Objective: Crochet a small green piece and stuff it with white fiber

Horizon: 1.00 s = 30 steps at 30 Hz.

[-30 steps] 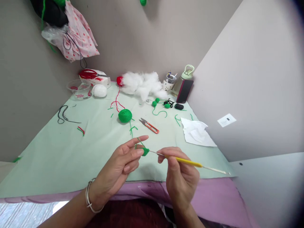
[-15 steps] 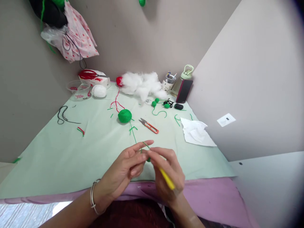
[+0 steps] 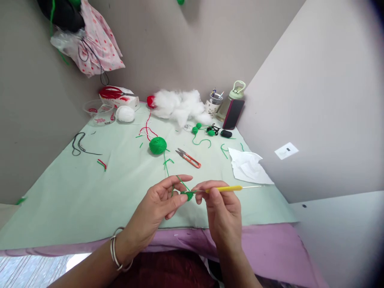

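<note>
My left hand [image 3: 163, 198] pinches a small green crochet piece [image 3: 188, 195] between thumb and fingers, its index finger stretched out with green yarn running over it. That strand leads back to a green yarn ball [image 3: 157, 145] on the table. In my right hand [image 3: 223, 204] is a crochet hook with a yellow handle [image 3: 225, 189], held level. The hook's thin metal tip reaches the green piece; whether it is inside a stitch I cannot tell. Orange thread snips [image 3: 189, 158] lie just beyond my hands.
White stuffing [image 3: 180, 106] and a red yarn ball [image 3: 150, 101] sit at the back. A white yarn ball [image 3: 125, 114] and clear tub [image 3: 100, 114] stand left. At right are a bottle [image 3: 231, 102], a phone [image 3: 233, 115], small green pieces [image 3: 211, 133] and crumpled paper [image 3: 249, 166].
My right hand has turned and shifted right, so the hook has swung from steeply slanted to level. The green crochet piece shows more between my hands.
</note>
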Tool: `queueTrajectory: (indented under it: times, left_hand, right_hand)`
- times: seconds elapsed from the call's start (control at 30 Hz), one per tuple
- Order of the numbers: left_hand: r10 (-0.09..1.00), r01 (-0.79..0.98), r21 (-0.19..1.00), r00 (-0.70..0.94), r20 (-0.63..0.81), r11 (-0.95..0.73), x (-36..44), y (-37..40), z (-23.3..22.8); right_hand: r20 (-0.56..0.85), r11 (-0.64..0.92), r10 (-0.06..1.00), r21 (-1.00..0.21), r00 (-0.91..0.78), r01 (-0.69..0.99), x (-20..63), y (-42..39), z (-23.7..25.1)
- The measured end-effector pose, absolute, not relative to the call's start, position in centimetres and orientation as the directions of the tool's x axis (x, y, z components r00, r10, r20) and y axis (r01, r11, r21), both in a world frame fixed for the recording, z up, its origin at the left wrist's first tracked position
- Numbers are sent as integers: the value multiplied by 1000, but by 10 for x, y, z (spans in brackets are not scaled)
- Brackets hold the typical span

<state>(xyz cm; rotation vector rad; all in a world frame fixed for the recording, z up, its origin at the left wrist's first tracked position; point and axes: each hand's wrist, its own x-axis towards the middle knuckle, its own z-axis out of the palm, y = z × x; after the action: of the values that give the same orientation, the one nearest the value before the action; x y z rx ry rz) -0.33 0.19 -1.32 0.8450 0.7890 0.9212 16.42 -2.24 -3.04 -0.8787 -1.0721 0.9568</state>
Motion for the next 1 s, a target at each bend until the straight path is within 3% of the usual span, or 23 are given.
queueTrajectory:
  times: [0.1,0.23,0.4,0.5,0.57,0.63,0.7,0.77,0.87,1.0]
  left_hand:
    - [905,-332,883,376,-198,331,-6,3,-15]
    - [935,-259,937,321,-147,236,-6,2,-19]
    - [969,-222,960,216,-122,170,-1,-4,-19]
    - [925,-356,879,319,-206,318,2,-5,-16]
    - [848,-436,761,452,-276,480,1,-2,-14]
    - [804,-481,675,512,-301,559,-2,3,-12]
    - [825,-511,671,485,-291,537,-5,6,-9]
    - [845,-500,708,462,-270,499,-6,7,-6]
    - [864,-452,773,445,-236,444,-4,4,-5]
    - [900,-408,831,373,-225,377,2,-1,-10]
  right_hand:
    - [335,360,927,-920,166,-155,166,-24,-28]
    - [508,486,853,-857,123,171,166,-31,-24]
    - [752,672,650,-501,-111,545,163,-34,-32]
    - [831,668,532,-294,-162,684,161,-33,-42]
    - [831,666,545,-349,-110,659,161,-33,-43]
    - [773,649,634,-541,13,535,162,-34,-38]
    - [671,594,728,-720,139,359,163,-34,-31]
    - [578,543,792,-814,197,207,163,-32,-24]
    - [513,499,843,-858,162,124,161,-27,-22]
    - [577,522,808,-796,122,306,158,-27,-28]
